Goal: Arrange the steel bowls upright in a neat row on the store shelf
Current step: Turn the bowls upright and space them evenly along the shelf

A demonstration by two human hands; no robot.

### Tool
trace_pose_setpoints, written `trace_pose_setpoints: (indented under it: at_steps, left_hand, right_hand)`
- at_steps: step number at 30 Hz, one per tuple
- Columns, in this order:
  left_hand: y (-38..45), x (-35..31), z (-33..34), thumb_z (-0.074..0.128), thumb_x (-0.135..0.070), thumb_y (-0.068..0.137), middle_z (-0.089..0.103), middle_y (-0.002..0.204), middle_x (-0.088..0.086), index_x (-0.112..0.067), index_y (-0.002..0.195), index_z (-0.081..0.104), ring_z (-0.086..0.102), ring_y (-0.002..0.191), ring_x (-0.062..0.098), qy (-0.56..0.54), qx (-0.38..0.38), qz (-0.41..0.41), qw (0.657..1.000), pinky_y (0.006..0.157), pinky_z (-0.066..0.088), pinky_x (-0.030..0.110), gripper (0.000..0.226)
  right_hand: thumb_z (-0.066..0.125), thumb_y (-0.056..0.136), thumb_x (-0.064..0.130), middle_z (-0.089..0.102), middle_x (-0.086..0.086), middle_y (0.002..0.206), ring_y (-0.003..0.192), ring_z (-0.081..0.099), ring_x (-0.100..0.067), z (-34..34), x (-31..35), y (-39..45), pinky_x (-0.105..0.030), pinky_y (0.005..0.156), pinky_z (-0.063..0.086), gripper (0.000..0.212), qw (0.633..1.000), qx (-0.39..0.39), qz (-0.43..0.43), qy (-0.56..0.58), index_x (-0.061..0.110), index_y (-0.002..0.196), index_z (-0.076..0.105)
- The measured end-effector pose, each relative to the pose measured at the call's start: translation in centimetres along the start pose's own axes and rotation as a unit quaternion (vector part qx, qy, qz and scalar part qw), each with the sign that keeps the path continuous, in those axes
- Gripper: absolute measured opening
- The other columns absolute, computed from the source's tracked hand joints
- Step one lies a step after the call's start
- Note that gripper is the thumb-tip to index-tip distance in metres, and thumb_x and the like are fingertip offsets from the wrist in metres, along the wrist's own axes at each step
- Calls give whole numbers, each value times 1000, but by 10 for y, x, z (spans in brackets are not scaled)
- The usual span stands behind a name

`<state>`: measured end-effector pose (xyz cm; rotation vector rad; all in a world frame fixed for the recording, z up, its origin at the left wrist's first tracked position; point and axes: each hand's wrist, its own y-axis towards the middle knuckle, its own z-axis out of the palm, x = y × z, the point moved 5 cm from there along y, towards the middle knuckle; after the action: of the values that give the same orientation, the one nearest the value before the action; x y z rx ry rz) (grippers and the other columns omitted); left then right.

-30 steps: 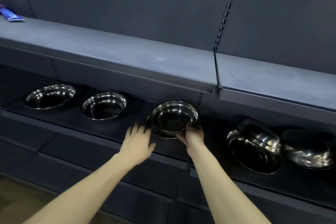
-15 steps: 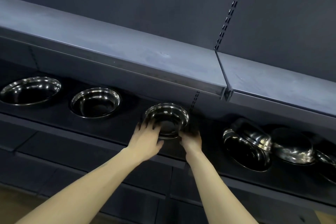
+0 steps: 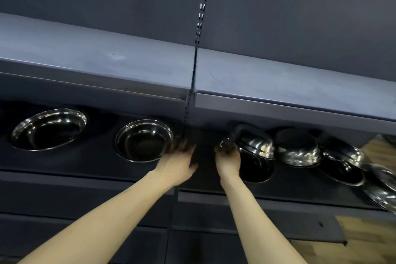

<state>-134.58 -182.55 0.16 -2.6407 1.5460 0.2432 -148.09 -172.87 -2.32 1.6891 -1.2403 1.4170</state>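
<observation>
Two steel bowls stand upright on the dark lower shelf: one at the left and one nearer the middle. My left hand hovers open at the right rim of the middle bowl, holding nothing. My right hand has its fingers curled on the left rim of a bowl tipped on its side. To the right of that lie an upside-down bowl and another tipped bowl. The fingertips are in shadow and blurred.
A grey upper shelf overhangs the bowls closely. A slotted upright runs down the back panel between my hands. Another steel bowl sticks out at the far right edge. Wooden floor shows at the lower right.
My hands let go of the bowl they set down; it now stands upright. My right hand moved right onto the tipped bowl's rim. The view swung to the right.
</observation>
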Motion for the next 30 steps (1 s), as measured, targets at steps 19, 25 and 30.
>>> trace_pose_setpoints:
  at_steps: [19,25,30]
  left_hand:
    - [78,-148,29,48,-50,96,11,163,2,-34,155,14,11,149,30,-80,12,-36,996,120,18,49,70]
    - [120,-159,35,45,-56,95,1,165,4,-30,156,1,13,149,35,-166,9,-99,981,114,26,51,80]
    - [146,-164,44,43,-66,91,12,163,10,-22,157,3,19,147,35,-175,5,-120,977,118,19,51,89]
  right_hand:
    - [58,100,33,47,-9,154,145,38,-33,-164,-39,95,-47,120,33,55,998,-19,-16,-61,14,150,46]
    - [53,93,65,47,-11,156,143,44,-36,-161,-54,121,-51,118,37,80,997,34,25,-67,16,156,37]
    - [44,88,79,47,-12,157,146,39,-40,-163,-55,139,-50,120,33,94,993,25,55,-103,13,155,40]
